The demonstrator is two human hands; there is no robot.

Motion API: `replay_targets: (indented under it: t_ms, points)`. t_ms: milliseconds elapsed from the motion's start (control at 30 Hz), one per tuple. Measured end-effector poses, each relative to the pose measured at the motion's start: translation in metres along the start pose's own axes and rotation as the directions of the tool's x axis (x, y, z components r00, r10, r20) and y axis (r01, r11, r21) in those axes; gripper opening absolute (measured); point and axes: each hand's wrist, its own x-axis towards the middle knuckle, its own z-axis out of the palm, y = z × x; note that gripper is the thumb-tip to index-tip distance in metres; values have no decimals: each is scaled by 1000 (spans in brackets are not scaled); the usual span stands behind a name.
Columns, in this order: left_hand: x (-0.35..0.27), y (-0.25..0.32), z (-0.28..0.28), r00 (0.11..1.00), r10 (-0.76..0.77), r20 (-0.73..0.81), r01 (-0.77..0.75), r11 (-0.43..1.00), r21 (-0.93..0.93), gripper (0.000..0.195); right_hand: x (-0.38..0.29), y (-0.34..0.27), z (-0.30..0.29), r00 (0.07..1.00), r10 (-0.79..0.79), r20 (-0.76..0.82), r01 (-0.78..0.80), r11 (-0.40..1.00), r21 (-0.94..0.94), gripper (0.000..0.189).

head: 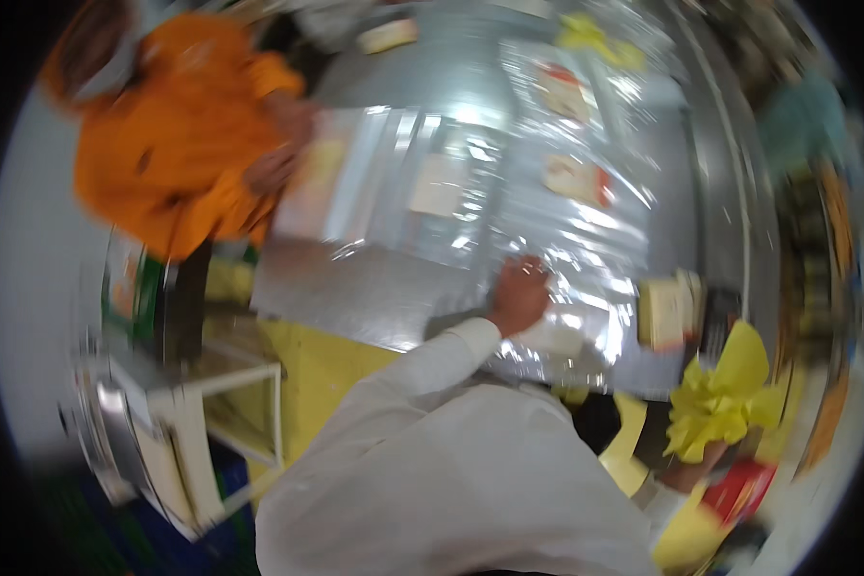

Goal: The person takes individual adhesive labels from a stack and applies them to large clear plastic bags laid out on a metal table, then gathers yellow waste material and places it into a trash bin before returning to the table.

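Note:
My left hand (522,295) rests on clear plastic film (583,237) spread over a metal table (345,288). Its fingers look curled, but blur hides whether they pinch the film. Low at the right, beyond the table's near edge, my right hand (691,469) holds crumpled yellow sheets, paper or thin cloth (727,396). Flat cream packets with red parts (572,178) lie under or on the film; which, I cannot tell. A paler packet (439,186) lies to their left. Near the right edge stands a stack of cream packets (666,309).
Across the left corner a person in an orange garment (180,137) has both hands at the film's left end. More yellow material (597,43) lies at the far side. A white-framed stand (237,381) is at lower left, a red packet (740,489) at lower right.

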Motion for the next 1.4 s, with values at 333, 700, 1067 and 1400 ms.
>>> replay_targets:
  t_ms: [333, 700, 1067, 1400]
  points:
    - [-62, 9, -18, 957, 258, -133, -278, 946, -165, 47, -237, 100, -88, 871, 147, -468, -8, 958, 287, 41]
    - [-198, 43, -53, 969, 178, 173, -199, 973, 116, 40, -92, 468, -67, 646, 761, -66, -232, 277, 932, 30]
    - [-205, 67, -37, 987, 49, 156, -70, 988, 136, 11, -71, 495, -128, 424, 774, -470, -538, 633, 557, 48]
    - [-121, 169, -53, 948, 317, 18, -201, 644, -738, 39, -109, 158, 62, 912, 353, 207, -385, 912, 141, 33]
